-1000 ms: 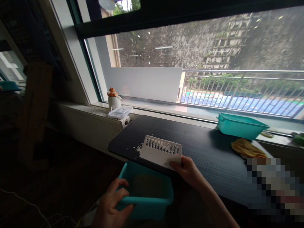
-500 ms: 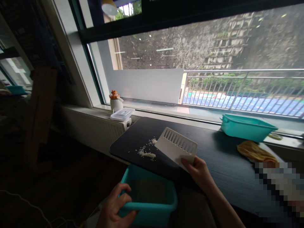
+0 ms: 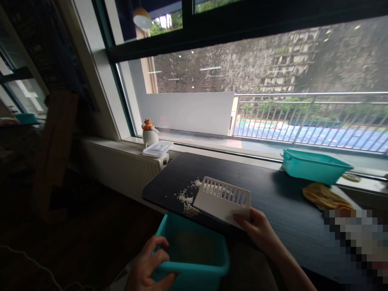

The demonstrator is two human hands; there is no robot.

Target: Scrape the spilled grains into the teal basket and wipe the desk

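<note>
No lettering, label, brand, number or sign is legible anywhere in view.

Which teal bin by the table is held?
The near bin, below the edge of the table: the left hand grips it. No hand touches the far-right bin.

The bench (image 3: 280, 196) is black with a fine grain, running from left of centre to the lower right of the frame, its left corner rounded. White grains (image 3: 185, 199) lie loose near that corner, in small clumps with strays around them, some close to the near edge. Toward the right edge of the frame, a teal box (image 3: 315, 167) stands upright at the far side. Just below it lies a crumpled yellow cloth (image 3: 325, 195), partly over something pale and flat. Pixelation hides the lower right.
</note>
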